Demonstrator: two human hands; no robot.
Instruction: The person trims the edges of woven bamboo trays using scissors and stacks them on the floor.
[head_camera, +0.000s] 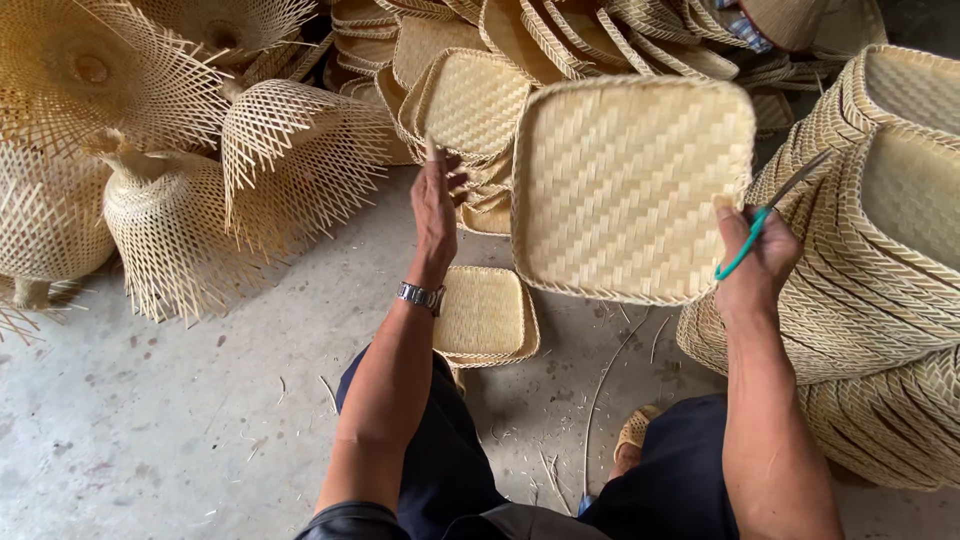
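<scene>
Fingers (728, 215) of the right hand (755, 265) pinch the lower right edge of a square woven tray (630, 185), which hangs tilted in the air above the concrete floor (180, 420), its flat weave facing me. I note the same hand also carries teal-handled scissors (765, 222), loops around the fingers, blades pointing up and right toward the stacked woven trays (880, 260) beside it. Left hand (437, 205) is raised with fingers straight and pressed together, apart from the held tray, just in front of a leaning pile of trays (470, 110); I cannot tell whether it touches that pile. Wristwatch (420, 295) on that wrist. Small tray stack (485, 315) lies on the floor below, between the knees and the pile. Unfinished open-weave baskets (180, 200) sit at far left. Risk, as I judge it: the tray is held at one edge only, so it could swing or slip out. Shared grip with the scissors weakens the pinch, and the blades could snag the weave or the neighbouring stack.
</scene>
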